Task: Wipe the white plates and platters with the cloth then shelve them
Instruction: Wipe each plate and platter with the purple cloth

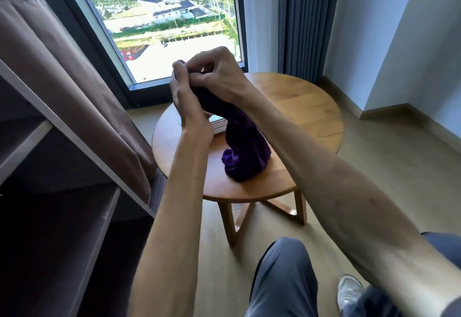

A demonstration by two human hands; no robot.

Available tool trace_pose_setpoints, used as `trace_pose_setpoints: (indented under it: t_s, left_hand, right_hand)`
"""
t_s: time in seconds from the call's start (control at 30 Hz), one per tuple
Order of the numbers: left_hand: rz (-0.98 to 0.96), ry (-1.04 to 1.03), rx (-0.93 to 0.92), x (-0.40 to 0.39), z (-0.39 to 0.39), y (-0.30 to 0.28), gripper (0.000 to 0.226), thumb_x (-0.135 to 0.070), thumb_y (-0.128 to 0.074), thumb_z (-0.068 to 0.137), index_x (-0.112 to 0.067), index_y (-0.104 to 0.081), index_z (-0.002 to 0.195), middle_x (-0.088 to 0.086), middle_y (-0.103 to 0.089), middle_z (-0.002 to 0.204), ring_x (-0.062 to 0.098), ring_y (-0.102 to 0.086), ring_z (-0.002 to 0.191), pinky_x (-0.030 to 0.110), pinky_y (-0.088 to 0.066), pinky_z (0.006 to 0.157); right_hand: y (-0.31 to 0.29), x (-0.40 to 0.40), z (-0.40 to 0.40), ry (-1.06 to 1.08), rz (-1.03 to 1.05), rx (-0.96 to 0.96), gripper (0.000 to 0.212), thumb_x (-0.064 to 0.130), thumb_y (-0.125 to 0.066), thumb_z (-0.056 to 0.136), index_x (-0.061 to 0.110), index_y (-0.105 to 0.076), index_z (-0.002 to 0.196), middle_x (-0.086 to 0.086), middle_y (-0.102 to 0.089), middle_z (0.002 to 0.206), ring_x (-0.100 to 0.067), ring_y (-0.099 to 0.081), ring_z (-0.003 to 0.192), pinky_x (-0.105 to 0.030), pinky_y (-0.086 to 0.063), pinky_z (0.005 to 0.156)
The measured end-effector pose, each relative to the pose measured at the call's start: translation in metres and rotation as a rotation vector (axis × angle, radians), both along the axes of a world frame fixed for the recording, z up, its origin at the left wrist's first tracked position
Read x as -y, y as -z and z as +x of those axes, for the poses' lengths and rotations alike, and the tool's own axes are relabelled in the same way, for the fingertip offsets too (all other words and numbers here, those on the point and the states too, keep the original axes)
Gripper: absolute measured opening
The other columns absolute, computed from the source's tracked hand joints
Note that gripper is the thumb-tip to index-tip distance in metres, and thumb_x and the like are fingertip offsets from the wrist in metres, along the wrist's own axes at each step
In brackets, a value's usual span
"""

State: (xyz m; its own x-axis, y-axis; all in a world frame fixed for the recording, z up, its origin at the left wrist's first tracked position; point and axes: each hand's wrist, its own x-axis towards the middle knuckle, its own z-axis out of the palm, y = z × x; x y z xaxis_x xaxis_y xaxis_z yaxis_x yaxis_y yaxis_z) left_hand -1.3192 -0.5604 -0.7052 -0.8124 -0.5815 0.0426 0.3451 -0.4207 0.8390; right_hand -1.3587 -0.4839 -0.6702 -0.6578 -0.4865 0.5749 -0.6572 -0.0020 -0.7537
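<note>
Both my hands hold a dark purple cloth [245, 147] up over a small round wooden table [311, 114]. My left hand [185, 99] grips the cloth's upper end from the left. My right hand [214, 72] pinches the same end from above and the right. The cloth hangs down, and its bunched lower end rests on the tabletop. Behind the cloth a small pale ribbed object [218, 124] lies on the table, mostly hidden. No white plate or platter is in view.
A dark shelf unit [74, 167] with open compartments stands at the left, with a brown fabric cover [74, 72] pulled aside. A window [169, 17] and grey curtain [304, 22] are behind the table. My knees and shoe [349, 289] are at the bottom.
</note>
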Motion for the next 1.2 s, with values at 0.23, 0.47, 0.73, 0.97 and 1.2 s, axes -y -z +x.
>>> trace_pose_setpoints:
  t_s: [0.23,0.47,0.73,0.97,1.2]
  left_hand:
    - [0.212,-0.045,-0.001,0.018,-0.001,0.003,0.038,-0.02,-0.049,0.106,-0.004,-0.053,0.14,0.014,-0.061,0.106,0.032,-0.059,0.103,0.048,-0.054,0.097]
    - [0.319,-0.317,0.037,0.046,-0.001,0.022,0.042,-0.024,-0.05,0.107,-0.016,-0.05,0.148,0.01,-0.058,0.144,0.031,-0.057,0.131,0.052,-0.043,0.114]
    - [0.434,-0.275,-0.036,-0.001,-0.006,0.03,0.039,-0.021,-0.044,0.109,-0.014,-0.049,0.147,0.018,-0.063,0.135,0.035,-0.062,0.12,0.05,-0.05,0.108]
    - [0.525,-0.239,-0.164,0.0,-0.003,0.03,0.042,-0.024,-0.046,0.108,-0.009,-0.05,0.146,0.023,-0.061,0.136,0.041,-0.061,0.124,0.055,-0.048,0.109]
    - [0.428,-0.179,-0.16,-0.02,0.001,0.032,0.043,-0.009,-0.049,0.103,-0.016,-0.049,0.145,0.021,-0.058,0.139,0.043,-0.058,0.126,0.059,-0.049,0.106]
  right_hand:
    - [0.0,-0.029,-0.007,0.048,0.435,0.055,0.007,0.012,-0.07,0.079,0.014,-0.074,0.083,-0.002,-0.068,0.079,-0.012,-0.061,0.075,-0.029,-0.049,0.07]
    - [0.03,-0.071,-0.049,0.703,0.168,0.497,0.014,0.013,-0.05,0.098,0.006,-0.062,0.102,-0.006,-0.065,0.087,-0.026,-0.068,0.085,-0.038,-0.059,0.072]
    - [0.008,-0.027,-0.003,-0.076,-0.034,0.562,0.017,0.009,-0.07,0.092,0.004,-0.075,0.107,-0.008,-0.076,0.104,-0.021,-0.072,0.102,-0.036,-0.06,0.091]
    - [0.054,-0.014,0.003,0.87,0.27,0.1,0.057,0.053,-0.079,0.075,0.013,-0.063,0.11,-0.003,-0.061,0.109,-0.02,-0.056,0.102,-0.035,-0.05,0.083]
    - [0.064,-0.018,0.006,-0.041,-0.33,1.206,0.036,0.037,-0.072,0.089,0.01,-0.07,0.113,-0.01,-0.077,0.099,-0.025,-0.075,0.087,-0.037,-0.062,0.081]
